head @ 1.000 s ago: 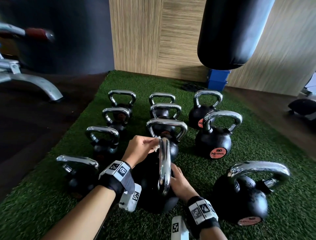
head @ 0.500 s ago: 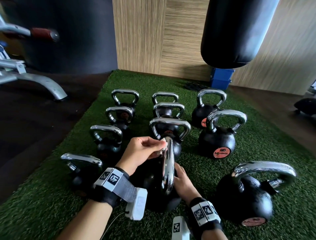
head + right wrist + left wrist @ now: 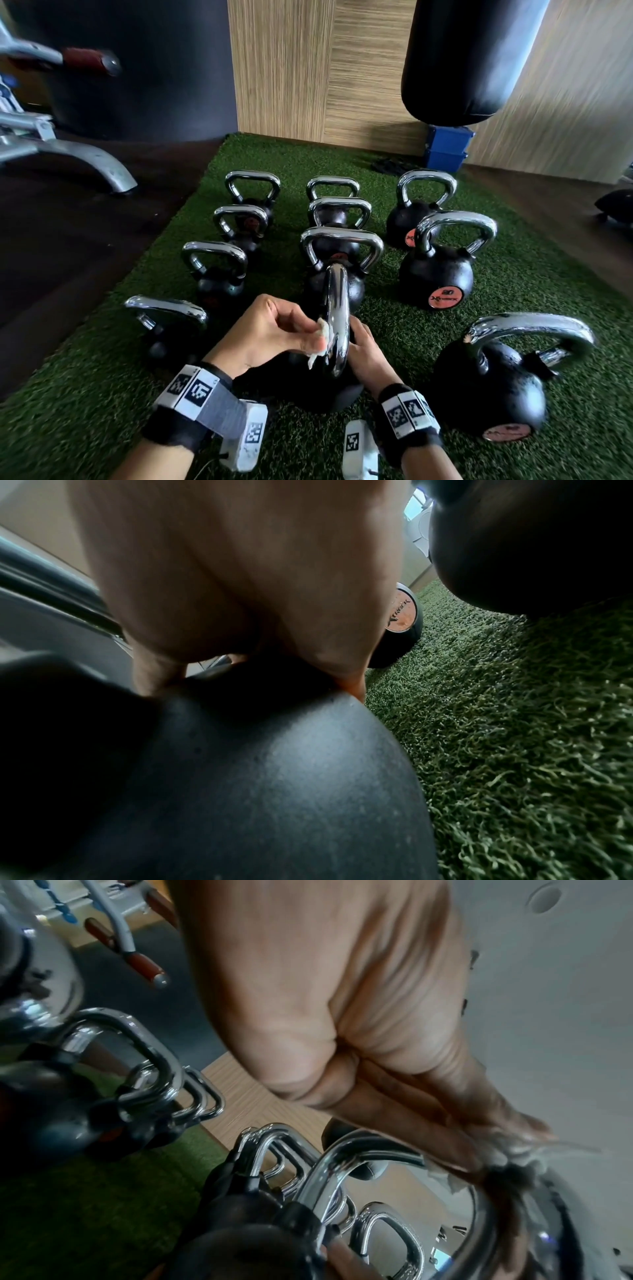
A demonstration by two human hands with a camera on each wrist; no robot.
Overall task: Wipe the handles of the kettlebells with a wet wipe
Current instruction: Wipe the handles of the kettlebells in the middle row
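Observation:
Several black kettlebells with chrome handles stand on green turf (image 3: 394, 342). The nearest middle kettlebell (image 3: 308, 390) has its handle (image 3: 337, 308) turned edge-on to me. My left hand (image 3: 310, 330) pinches a crumpled white wet wipe (image 3: 322, 333) and presses it to the left side of that handle. In the left wrist view the fingers (image 3: 445, 1123) bunch the wipe (image 3: 510, 1153) against shiny chrome. My right hand (image 3: 363, 346) lies on the right of this kettlebell's black body (image 3: 274, 777), fingers (image 3: 352, 688) laid on it; their tips are hidden.
A large kettlebell (image 3: 493, 387) stands close on the right, another (image 3: 164, 325) close on the left. A black punching bag (image 3: 469, 58) hangs over a blue box (image 3: 447, 150) at the back. A grey bench frame (image 3: 85, 161) stands on the dark floor to the left.
My left hand has slid the wipe down the handle toward me, from its top bend to its near side. The right hand has stayed on the kettlebell's body.

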